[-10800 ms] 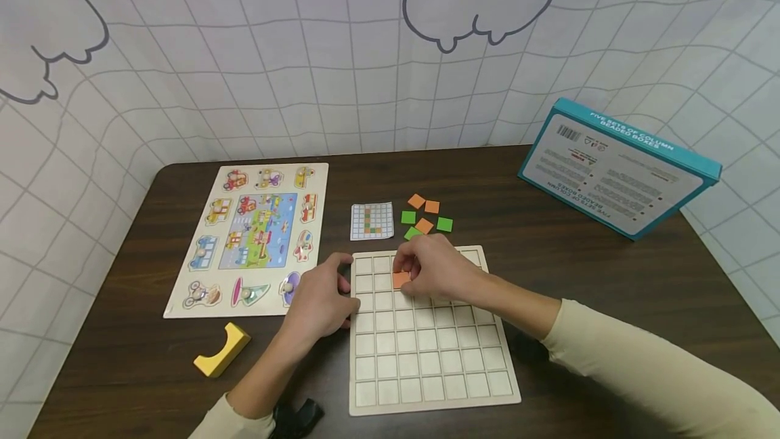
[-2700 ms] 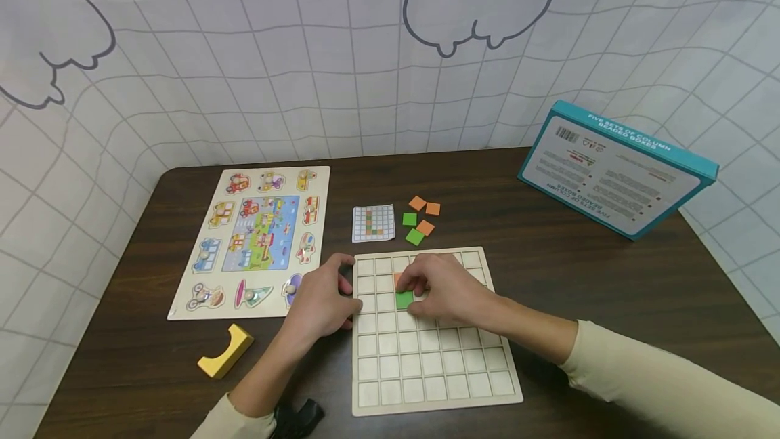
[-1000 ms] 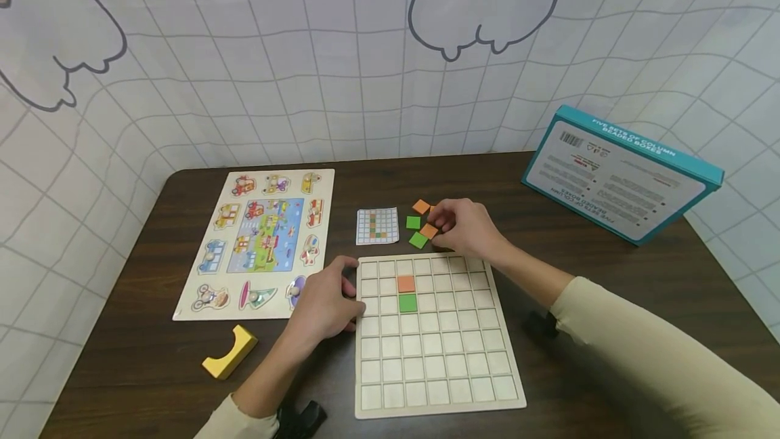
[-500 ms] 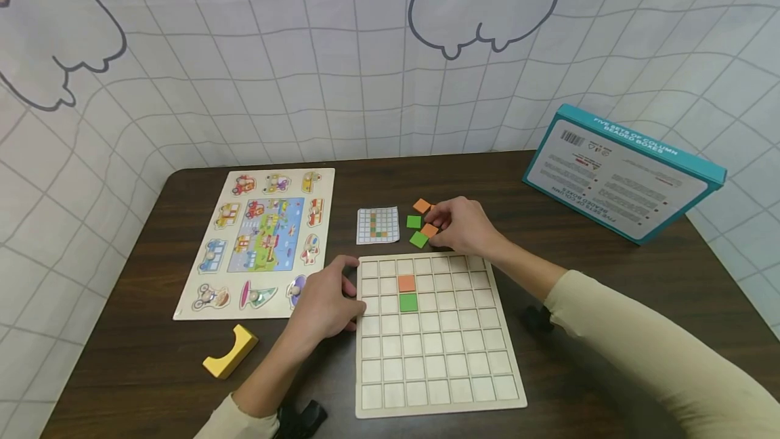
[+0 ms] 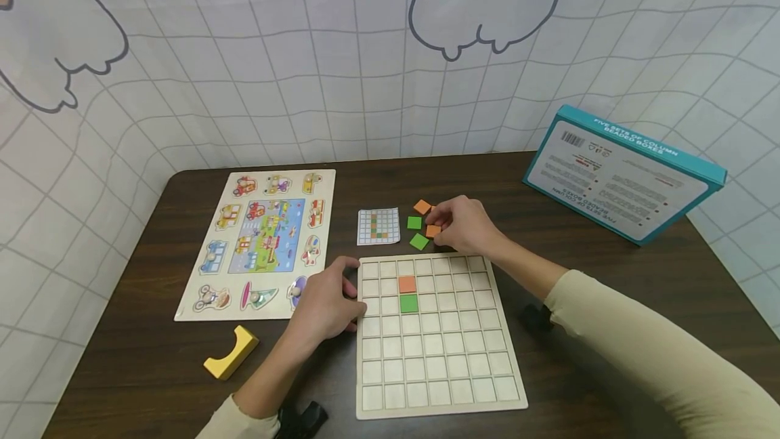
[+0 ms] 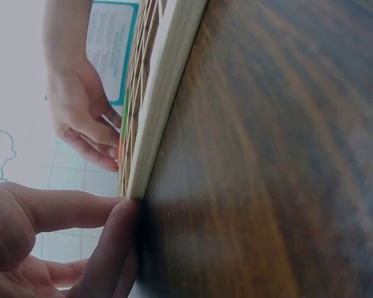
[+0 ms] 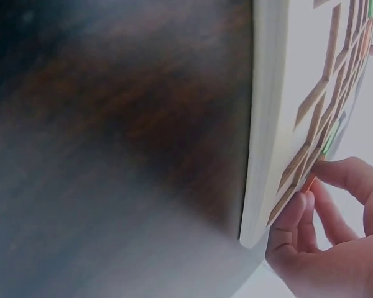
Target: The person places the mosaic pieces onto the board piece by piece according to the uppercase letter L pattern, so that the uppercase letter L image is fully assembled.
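Nearest on the dark counter lies the wooden grid board, with an orange tile and a green tile set in adjoining cells of one column. The left hand rests against the board's left edge, fingers loosely bent, its grip holding nothing. Just beyond the board's far edge, the right hand pinches a loose orange tile (two green and one more orange lie beside it). A small pattern card sits left of those tiles.
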{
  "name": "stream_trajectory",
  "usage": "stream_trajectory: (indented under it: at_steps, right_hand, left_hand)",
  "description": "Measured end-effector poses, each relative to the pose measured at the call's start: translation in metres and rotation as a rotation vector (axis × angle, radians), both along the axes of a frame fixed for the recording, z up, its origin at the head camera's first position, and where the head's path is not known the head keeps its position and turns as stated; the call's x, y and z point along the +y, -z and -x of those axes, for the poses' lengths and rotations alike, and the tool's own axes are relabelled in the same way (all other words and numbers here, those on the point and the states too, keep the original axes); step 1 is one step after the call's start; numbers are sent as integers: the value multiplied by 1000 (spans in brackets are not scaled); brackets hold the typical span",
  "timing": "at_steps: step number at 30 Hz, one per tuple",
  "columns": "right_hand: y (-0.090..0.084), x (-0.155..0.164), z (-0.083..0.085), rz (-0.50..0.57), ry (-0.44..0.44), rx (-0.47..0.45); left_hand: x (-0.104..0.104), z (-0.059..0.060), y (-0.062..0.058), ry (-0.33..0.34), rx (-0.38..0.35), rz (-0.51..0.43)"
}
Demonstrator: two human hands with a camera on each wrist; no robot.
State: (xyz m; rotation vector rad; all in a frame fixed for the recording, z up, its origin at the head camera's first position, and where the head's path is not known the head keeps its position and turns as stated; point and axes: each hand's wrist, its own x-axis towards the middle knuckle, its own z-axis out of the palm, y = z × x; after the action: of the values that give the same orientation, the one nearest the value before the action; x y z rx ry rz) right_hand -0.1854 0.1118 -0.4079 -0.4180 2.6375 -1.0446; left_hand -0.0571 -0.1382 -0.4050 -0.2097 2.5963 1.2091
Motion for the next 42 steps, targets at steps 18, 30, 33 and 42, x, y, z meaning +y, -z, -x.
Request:
stream_trajectory:
  at_steps: [18, 30, 33, 42]
  right_hand:
    - [-5, 9, -3, -11, -34, 1]
    - [-7, 13, -18, 33, -61, -17]
    - [-9, 13, -21, 38, -65, -17]
    - [-14, 11, -34, 44, -84, -4]
  left_hand:
    - [0, 1, 1, -6, 1, 2]
    - [0, 1, 3, -7, 0, -5]
    - [-1, 1, 3, -4, 4, -9]
    - [-1, 2, 2, -11, -3, -7]
